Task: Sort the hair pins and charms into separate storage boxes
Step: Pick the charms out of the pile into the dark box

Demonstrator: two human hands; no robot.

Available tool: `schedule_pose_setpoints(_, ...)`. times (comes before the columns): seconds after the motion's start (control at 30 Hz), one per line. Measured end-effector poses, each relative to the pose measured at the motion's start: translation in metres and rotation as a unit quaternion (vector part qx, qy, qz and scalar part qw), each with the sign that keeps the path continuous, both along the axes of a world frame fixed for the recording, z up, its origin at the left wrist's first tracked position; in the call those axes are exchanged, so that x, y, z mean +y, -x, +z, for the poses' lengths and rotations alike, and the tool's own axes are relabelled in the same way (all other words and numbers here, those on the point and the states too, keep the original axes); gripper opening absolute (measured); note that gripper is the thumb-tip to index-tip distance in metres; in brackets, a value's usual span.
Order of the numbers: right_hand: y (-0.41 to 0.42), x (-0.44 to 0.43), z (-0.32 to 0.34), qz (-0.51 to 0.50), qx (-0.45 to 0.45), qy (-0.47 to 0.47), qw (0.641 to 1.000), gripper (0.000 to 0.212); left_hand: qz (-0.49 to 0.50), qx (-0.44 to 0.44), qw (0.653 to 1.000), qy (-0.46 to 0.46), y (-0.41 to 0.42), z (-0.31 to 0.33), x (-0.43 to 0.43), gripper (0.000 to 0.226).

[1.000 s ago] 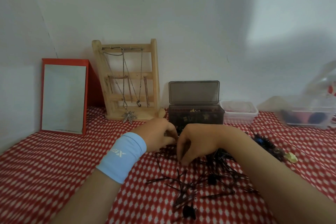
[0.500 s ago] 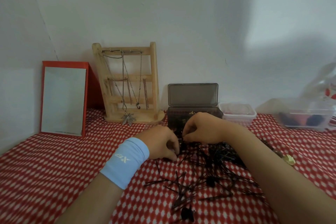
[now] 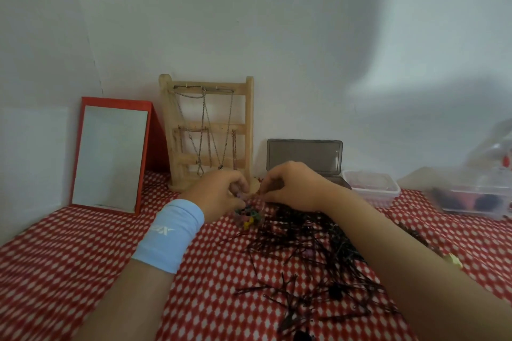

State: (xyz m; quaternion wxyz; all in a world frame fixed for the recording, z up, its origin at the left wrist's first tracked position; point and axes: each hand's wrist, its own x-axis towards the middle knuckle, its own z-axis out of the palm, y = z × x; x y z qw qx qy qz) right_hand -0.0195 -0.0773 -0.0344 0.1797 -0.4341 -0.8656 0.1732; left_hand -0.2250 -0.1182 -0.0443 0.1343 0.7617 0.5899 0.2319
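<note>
While your left hand [image 3: 219, 198] and right hand [image 3: 291, 188] sat fingertip to fingertip, fingers curled, grasp unclear, coloured charms [image 3: 248, 217] lay just below the left, the open grey storage box [image 3: 304, 158] behind the right.

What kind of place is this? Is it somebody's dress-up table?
Probably a dressing table at home. A red-framed standing mirror and a wooden ladder-shaped jewellery stand hung with chains stand at the back, and black hair pins lie heaped on the red-and-white checked cloth.
</note>
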Motion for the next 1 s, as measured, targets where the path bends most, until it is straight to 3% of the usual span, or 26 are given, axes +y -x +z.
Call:
schedule_pose_setpoints(0.13,0.023,0.008,-0.009,0.003,-0.024,0.010,1.000,0.012,0.044,-0.051,0.997,-0.029,0.006,-0.021,0.010,0.023)
schedule_pose_setpoints(0.3,0.023,0.009,-0.015,-0.006,-0.025,-0.020,0.999,0.036,0.017,-0.073,0.997,-0.019,0.004,-0.033,0.013,0.040)
schedule_pose_setpoints(0.43,-0.001,0.000,-0.008,-0.023,-0.008,-0.033,0.999,0.020,-0.003,-0.065,0.997,-0.046,-0.001,-0.035,0.013,0.039)
schedule_pose_setpoints(0.57,-0.021,-0.007,-0.015,-0.027,-0.106,-0.035,0.993,0.018,-0.052,-0.022,0.996,-0.075,-0.028,-0.029,0.007,0.020)
schedule_pose_setpoints(0.73,-0.028,-0.008,-0.027,0.008,-0.200,0.006,0.980,0.024,-0.105,0.103,0.989,-0.018,-0.052,-0.038,0.002,0.025)
schedule_pose_setpoints(0.9,-0.033,-0.003,-0.033,0.029,-0.207,0.017,0.978,0.025,-0.084,0.229,0.970,0.001,-0.061,-0.044,0.006,0.030)
schedule_pose_setpoints(1.0,-0.039,-0.004,-0.035,0.041,-0.154,0.035,0.987,0.017,-0.064,0.265,0.962,0.029,-0.065,-0.046,0.006,0.030)
